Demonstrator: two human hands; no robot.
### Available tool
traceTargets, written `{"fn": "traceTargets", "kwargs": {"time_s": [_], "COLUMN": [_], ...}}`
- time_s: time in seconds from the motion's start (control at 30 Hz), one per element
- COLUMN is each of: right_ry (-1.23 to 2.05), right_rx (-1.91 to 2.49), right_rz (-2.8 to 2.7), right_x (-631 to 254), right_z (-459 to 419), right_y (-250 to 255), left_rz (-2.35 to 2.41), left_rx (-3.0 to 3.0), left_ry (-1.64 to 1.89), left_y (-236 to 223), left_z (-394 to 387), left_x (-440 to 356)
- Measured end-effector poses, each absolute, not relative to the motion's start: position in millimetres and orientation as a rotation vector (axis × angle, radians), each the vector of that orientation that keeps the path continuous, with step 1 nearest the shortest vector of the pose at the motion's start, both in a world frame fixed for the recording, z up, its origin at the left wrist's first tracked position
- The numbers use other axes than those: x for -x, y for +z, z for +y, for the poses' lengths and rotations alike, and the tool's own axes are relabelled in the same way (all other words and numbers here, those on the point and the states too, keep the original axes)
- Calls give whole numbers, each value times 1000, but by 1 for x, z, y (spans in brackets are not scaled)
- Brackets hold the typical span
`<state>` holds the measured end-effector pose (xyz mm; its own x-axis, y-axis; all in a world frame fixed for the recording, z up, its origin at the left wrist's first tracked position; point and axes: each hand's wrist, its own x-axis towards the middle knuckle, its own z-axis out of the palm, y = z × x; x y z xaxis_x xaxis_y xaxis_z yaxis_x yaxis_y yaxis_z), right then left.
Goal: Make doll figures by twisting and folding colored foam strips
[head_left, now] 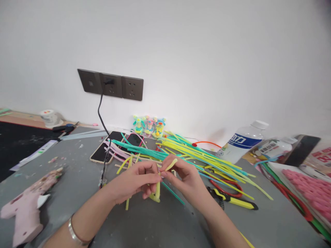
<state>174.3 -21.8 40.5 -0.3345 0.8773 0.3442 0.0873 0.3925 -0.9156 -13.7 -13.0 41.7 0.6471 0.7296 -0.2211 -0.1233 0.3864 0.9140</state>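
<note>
Pale yellow pipe cleaners, bent into a small looped piece (157, 196), are pinched between my two hands above the grey table. My left hand (137, 181) has thumb and index finger closed on the piece, its other fingers curled beneath. Close beside it, my right hand (183, 175) pinches the upper part, where one yellow end sticks up past the fingers. The exact joint is hidden by the fingertips. Just behind lie loose teal pipe cleaners (139, 148) and yellow pipe cleaners (207, 155). Three small pipe-cleaner figures (149, 127) stand against the wall.
Yellow-handled pliers (240, 202) lie right of my hands. A pink glue gun (28, 210) rests at left. A clear bottle (243, 143) stands at right, near pink braided material (307, 189). A black cable (99, 106) runs from the wall socket past a phone (99, 155).
</note>
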Motion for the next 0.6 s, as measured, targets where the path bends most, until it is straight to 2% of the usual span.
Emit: {"fn": "traceTargets", "kwargs": {"time_s": [0.3,0.6], "right_ry": [831,1166], "right_rx": [829,766], "right_rz": [-1762,-1631], "right_x": [-174,-172], "right_z": [-25,-30], "right_y": [43,45], "left_rz": [624,565], "left_rx": [-965,-1090], "left_ry": [686,722], "left_y": [41,40], "left_z": [-14,-14], "left_x": [13,14]}}
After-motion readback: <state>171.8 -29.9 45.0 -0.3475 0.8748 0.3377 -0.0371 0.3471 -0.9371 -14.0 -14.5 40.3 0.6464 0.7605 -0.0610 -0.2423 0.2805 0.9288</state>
